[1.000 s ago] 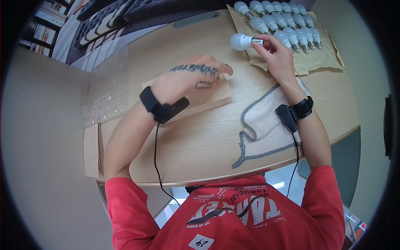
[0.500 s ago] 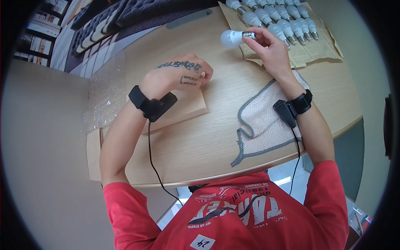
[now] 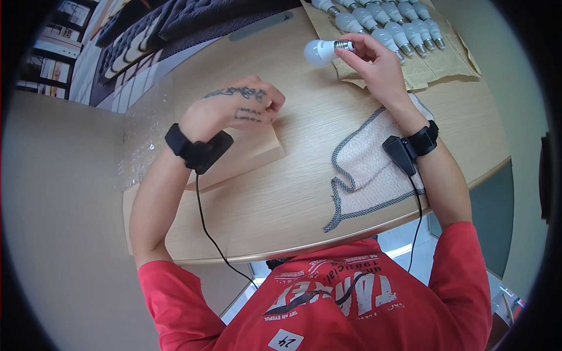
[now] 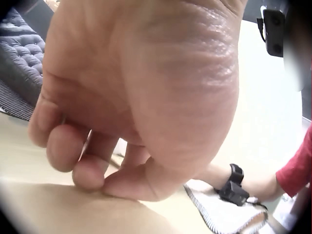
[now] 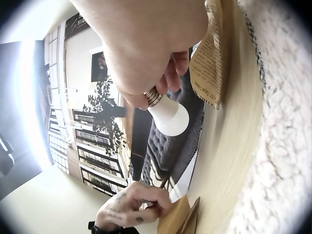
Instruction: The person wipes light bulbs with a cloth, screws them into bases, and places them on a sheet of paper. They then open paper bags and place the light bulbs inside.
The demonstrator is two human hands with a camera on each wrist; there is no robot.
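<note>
A white light bulb (image 3: 319,52) is pinched by its metal screw base between the thumb and fingers of my right hand (image 3: 379,69). Its dome points left, above the table; in the right wrist view the same bulb (image 5: 171,118) hangs under the palm. My left hand (image 3: 237,104) lies over a brown paper bag (image 3: 252,153) left of the middle. In the left wrist view, thumb and fingertips (image 4: 88,171) come together at the upper edge of the bag (image 4: 63,207). Part of the bag is hidden beneath the hand and wrist strap.
Several more bulbs (image 3: 383,40) lie in rows on a sheet of printed brown paper (image 3: 448,69) at the back right. A white cloth with a striped border (image 3: 372,155) lies under the right forearm. Clear bubble wrap (image 3: 142,126) lies at the left, by the wall.
My left hand has moved left and the paper bag has come with it. The right hand keeps hold of the bulb and has shifted slightly left. The head view has shifted a little.
</note>
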